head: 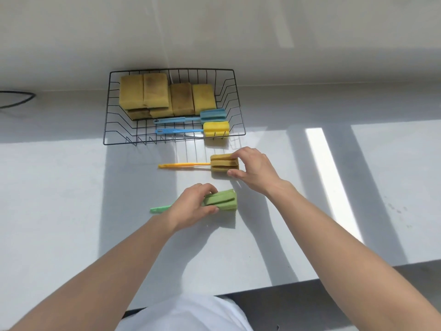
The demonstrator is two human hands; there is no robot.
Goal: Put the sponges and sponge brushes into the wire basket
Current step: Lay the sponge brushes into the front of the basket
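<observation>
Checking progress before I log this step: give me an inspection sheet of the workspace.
Surface: pale countertop, sunlit stripes at right.
Job's things: wire basket holds yellow sponges and two blue-handled sponge brushes; orange-handled brush and green brush lie on the counter.
Clutter: nothing seen.
Grippers: left hand closed on the green brush head; right hand closing around the orange-handled brush's head.
Cables: dark cable at far left.
Surroundings: pale wall behind the basket.
</observation>
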